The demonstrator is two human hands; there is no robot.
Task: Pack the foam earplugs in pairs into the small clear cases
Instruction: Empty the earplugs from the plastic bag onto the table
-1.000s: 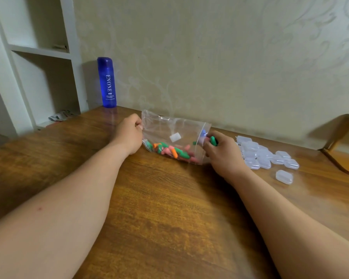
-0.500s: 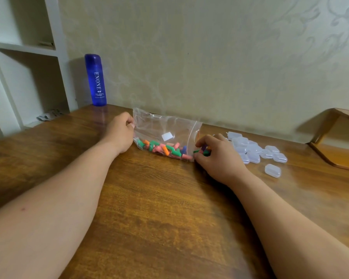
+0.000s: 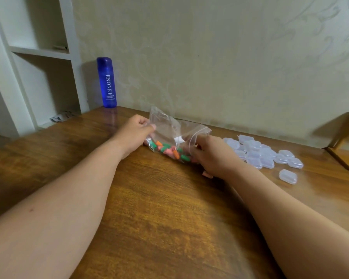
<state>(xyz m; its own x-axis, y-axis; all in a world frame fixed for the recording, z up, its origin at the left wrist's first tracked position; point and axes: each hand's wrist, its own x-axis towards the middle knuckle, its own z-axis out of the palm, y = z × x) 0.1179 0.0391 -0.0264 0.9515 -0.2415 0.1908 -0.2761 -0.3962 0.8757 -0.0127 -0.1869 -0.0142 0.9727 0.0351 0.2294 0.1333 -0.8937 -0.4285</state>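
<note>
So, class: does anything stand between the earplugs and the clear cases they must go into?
Yes. The earplugs lie inside the clear bag, whose plastic encloses them. The left hand grips its far end and the right hand pinches its mouth. The right hand itself sits between bag and cases.

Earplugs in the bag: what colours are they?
Green, orange and pink earplugs, seen through the clear bag in the head view.

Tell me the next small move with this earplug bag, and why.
Probably pull one more earplug out with the right hand, at the mouth of the bag: the left hand grips its other end, only one pink earplug shows on the table, and the cases take pairs.
</note>
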